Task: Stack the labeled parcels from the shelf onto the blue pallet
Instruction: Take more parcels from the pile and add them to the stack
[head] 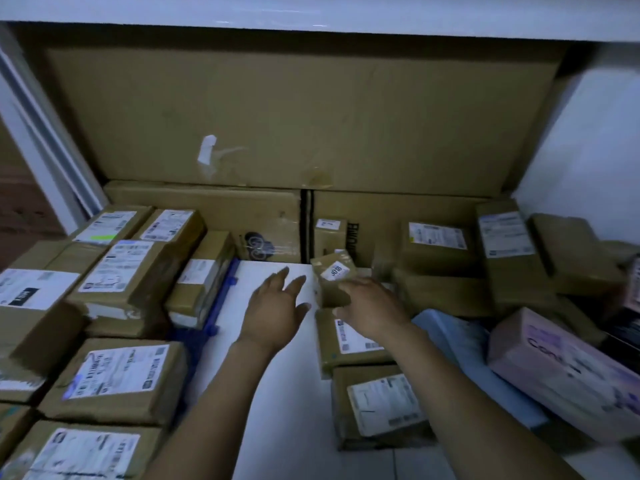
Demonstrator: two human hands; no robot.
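Note:
My right hand [372,306] grips a small brown parcel [333,282] with a white label, held just above the white floor at centre. My left hand [277,303] hovers beside it to the left, fingers spread, holding nothing. Labeled brown parcels [121,275] are stacked at the left, over a blue pallet whose edge [221,299] shows beside them. More labeled parcels [381,407] lie on the floor below my right forearm. Others [436,244] sit at the back right.
A large cardboard sheet [294,116] leans against the back under a white shelf board [311,15]. Flat cartons [207,216] line the back. A pale pink box [561,372] and a light blue sheet [450,341] lie at the right. White floor [277,427] shows between the piles.

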